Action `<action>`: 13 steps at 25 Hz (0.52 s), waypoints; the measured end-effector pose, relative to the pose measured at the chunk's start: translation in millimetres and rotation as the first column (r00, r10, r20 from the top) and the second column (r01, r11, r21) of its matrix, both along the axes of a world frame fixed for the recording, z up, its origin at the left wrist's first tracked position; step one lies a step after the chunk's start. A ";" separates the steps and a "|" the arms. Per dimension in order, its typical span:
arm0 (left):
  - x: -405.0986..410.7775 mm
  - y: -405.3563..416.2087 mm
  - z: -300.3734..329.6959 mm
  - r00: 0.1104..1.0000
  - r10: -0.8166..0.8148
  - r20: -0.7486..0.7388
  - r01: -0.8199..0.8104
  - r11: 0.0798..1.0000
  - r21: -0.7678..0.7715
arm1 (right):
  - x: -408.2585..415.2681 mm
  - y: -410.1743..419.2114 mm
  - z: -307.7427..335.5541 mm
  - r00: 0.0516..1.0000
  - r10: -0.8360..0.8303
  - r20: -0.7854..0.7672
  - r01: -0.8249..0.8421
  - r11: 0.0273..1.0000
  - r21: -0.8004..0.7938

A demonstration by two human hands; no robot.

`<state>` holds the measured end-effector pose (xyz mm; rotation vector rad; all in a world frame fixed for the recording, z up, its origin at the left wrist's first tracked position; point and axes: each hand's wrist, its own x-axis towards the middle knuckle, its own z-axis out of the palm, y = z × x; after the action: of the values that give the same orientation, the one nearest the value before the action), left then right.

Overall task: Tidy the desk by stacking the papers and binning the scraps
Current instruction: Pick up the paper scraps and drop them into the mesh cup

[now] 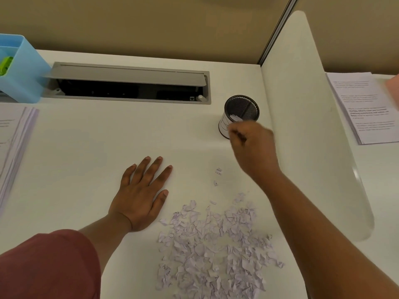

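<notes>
A heap of torn white paper scraps lies on the white desk near its front edge. A black mesh cup stands at the back right, with white scraps inside. My right hand hovers just in front of the cup, blurred, its fingers curled; a bit of white paper shows at the fingertips by the rim. My left hand rests flat on the desk, fingers spread, left of the heap. A stack of printed papers lies at the left edge.
Two loose scraps lie between the heap and the cup. An open grey cable tray runs along the back. A blue organiser box stands back left. A white divider panel separates a neighbouring desk holding another paper stack.
</notes>
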<state>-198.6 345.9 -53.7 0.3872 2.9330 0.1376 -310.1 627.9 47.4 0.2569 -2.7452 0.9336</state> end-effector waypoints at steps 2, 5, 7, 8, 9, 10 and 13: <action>-0.3 -0.4 -0.6 1.000 -0.001 0.001 0.001 1.000 -0.001 | 18.6 -0.2 -23.0 0.967 0.106 0.231 -0.134 0.985 0.109; -0.1 -0.4 -1.2 1.000 -0.001 -0.003 0.001 1.000 -0.011 | 40.5 2.4 -44.9 0.857 0.155 0.492 -0.288 0.935 0.208; -0.3 -0.1 -1.4 1.000 0.002 -0.002 -0.002 1.000 -0.011 | 51.1 1.5 -50.2 0.823 0.174 0.540 -0.329 0.922 0.205; -0.2 0.1 -1.5 1.000 0.003 -0.003 -0.003 1.000 -0.009 | 55.4 1.3 -52.6 0.819 0.179 0.544 -0.336 0.920 0.202; -0.2 0.1 -1.7 1.000 0.003 -0.004 -0.004 1.000 -0.008 | 59.0 0.8 -54.9 0.822 0.179 0.541 -0.332 0.922 0.199; -0.2 0.2 -1.7 1.000 0.004 -0.005 -0.004 1.000 -0.007 | 62.3 0.1 -57.6 0.831 0.180 0.527 -0.320 0.929 0.186; -0.2 0.3 -1.8 1.000 0.002 -0.004 -0.002 1.000 -0.011 | 72.3 -4.1 -65.7 0.862 0.207 0.462 -0.306 0.940 0.149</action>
<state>-198.8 346.1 -55.6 0.3832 2.9368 0.1211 -237.8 623.7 -18.4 0.5240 -3.3066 0.8323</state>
